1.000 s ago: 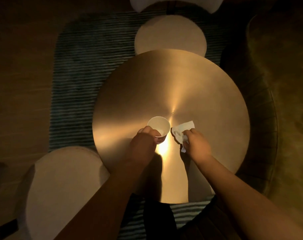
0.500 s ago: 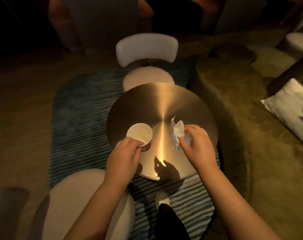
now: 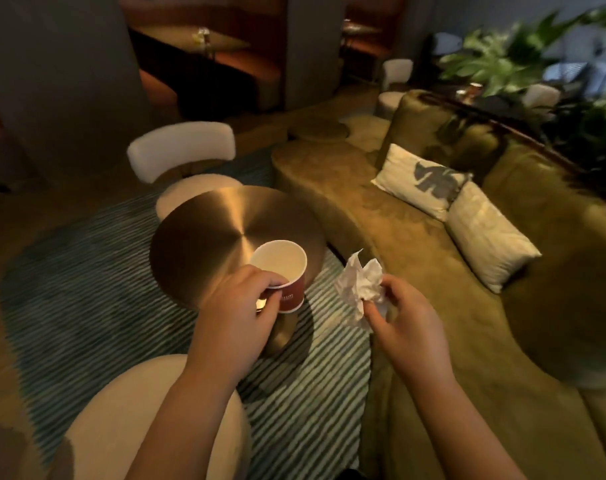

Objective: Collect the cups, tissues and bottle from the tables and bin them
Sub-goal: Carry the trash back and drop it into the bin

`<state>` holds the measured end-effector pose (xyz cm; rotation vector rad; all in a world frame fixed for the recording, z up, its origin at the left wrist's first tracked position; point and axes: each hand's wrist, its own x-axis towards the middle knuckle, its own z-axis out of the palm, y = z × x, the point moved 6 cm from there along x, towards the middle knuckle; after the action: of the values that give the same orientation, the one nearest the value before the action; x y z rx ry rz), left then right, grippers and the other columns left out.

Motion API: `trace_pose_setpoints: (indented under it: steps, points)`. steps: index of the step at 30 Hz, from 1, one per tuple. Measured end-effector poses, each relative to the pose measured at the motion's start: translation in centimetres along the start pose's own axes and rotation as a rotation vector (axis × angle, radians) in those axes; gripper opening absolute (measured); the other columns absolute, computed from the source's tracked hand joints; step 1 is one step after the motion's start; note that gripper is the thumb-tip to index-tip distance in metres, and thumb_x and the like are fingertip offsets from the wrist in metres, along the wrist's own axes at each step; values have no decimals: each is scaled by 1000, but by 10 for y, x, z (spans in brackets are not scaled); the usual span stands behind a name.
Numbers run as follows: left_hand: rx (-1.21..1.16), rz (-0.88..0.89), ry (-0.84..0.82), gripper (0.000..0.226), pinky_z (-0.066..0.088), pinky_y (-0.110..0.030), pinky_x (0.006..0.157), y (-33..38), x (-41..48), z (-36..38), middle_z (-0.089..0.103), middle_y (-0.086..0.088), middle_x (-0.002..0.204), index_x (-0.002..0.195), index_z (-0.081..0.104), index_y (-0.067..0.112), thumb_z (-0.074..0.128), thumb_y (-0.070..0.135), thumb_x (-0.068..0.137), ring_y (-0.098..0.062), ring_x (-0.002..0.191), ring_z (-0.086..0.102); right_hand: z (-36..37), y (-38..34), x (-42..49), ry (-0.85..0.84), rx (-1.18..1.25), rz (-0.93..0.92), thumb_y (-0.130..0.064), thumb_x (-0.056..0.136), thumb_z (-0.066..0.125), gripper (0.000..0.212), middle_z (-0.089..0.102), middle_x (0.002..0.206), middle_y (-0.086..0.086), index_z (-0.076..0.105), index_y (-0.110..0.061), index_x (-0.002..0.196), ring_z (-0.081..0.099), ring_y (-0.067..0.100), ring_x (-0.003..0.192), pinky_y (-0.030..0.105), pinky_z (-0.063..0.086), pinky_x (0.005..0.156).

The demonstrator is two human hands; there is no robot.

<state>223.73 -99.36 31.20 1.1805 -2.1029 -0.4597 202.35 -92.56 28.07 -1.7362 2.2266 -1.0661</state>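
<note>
Head view looks down past your two forearms into a dim lounge. Your left hand (image 3: pixel 232 317) grips a paper cup (image 3: pixel 284 271), fingers curled over the near side of its rim and wall. The cup is red outside and white inside, with its mouth facing up toward you and slightly tilted. It hangs over the near edge of the round brass table (image 3: pixel 211 233), its base showing against the striped rug (image 3: pixel 87 289) rather than the tabletop. Your right hand (image 3: pixel 405 323) pinches a crumpled white tissue (image 3: pixel 360 285) between thumb and fingertips. The wad sticks up and to the left of your knuckles, beside the cup but apart from it, and is held above the line where the rug meets the olive sofa (image 3: pixel 415 258). A white chair (image 3: pixel 180 150) stands at the far side of the table, its seat tucked partly under the rim, and a pale round seat (image 3: pixel 149 410) sits close below your left forearm. Two cushions lie on the sofa, a patterned cushion (image 3: pixel 419 181) and a plain cushion (image 3: pixel 488 233) touching it. Leafy plants (image 3: pixel 502 60) show blurred behind the sofa back.
</note>
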Motion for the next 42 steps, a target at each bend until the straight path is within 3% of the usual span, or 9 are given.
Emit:
trace_pose_setpoints:
  steps: [7, 12, 15, 20, 25, 28, 32, 37, 42]
  points:
    - [-40, 238, -142, 22, 32, -6, 71, 132, -31, 49, 49, 25, 99, 105, 61, 30, 62, 22, 84, 9, 93, 41, -121, 65, -100, 169, -27, 192, -42, 79, 64, 40, 53, 86, -27, 45, -48, 114, 54, -7, 79, 17, 46, 63]
    - [-112, 443, -269, 21, 32, -6, 72, 261, -93, 109, 51, 21, 102, 105, 62, 27, 63, 20, 85, 5, 95, 44, -222, 125, -218, 332, -136, 353, -48, 79, 60, 38, 58, 93, -22, 56, -35, 115, 55, -4, 80, 19, 48, 63]
    - [-206, 552, -391, 20, 33, -6, 73, 351, -158, 155, 54, 18, 105, 104, 62, 27, 62, 20, 86, 2, 96, 47, -290, 155, -318, 399, -227, 481, -50, 79, 59, 33, 54, 90, -26, 57, -36, 109, 53, -7, 79, 11, 40, 61]
    - [-402, 722, -607, 19, 35, -9, 71, 513, -306, 225, 59, 6, 110, 102, 65, 21, 65, 14, 84, -6, 95, 51, -413, 195, -519, 563, -361, 764, -52, 79, 61, 45, 55, 98, -24, 50, -36, 120, 53, -6, 85, 15, 45, 70]
    - [-547, 910, -768, 18, 38, -5, 67, 643, -451, 253, 50, 21, 102, 99, 62, 28, 64, 19, 84, 4, 90, 47, -514, 191, -699, 756, -435, 951, -46, 77, 67, 56, 50, 90, -27, 43, -44, 127, 50, -13, 74, 6, 34, 63]
    - [-609, 996, -878, 16, 45, -17, 76, 707, -518, 266, 50, 18, 101, 99, 62, 26, 63, 18, 85, -1, 92, 52, -554, 190, -779, 847, -448, 1027, -44, 78, 66, 52, 56, 88, -24, 46, -45, 126, 52, -16, 73, 4, 35, 57]
    - [-592, 1152, -937, 17, 38, -10, 68, 776, -588, 284, 51, 19, 100, 100, 61, 29, 63, 20, 85, 1, 88, 50, -589, 207, -858, 932, -477, 1132, -47, 79, 64, 55, 56, 94, -20, 44, -40, 130, 49, -12, 72, 7, 35, 60]
    - [-617, 1229, -1048, 19, 45, -18, 74, 847, -651, 338, 54, 15, 99, 101, 60, 29, 63, 20, 84, -2, 91, 52, -638, 264, -923, 929, -502, 1229, -44, 80, 65, 64, 56, 90, -14, 33, -45, 135, 57, 4, 76, 26, 49, 67]
    - [-678, 1213, -1148, 21, 46, -21, 75, 931, -702, 412, 52, 19, 94, 95, 57, 33, 63, 17, 84, -1, 89, 53, -700, 345, -967, 880, -512, 1282, -45, 81, 64, 50, 54, 86, -20, 43, -45, 127, 52, -5, 70, 21, 47, 64]
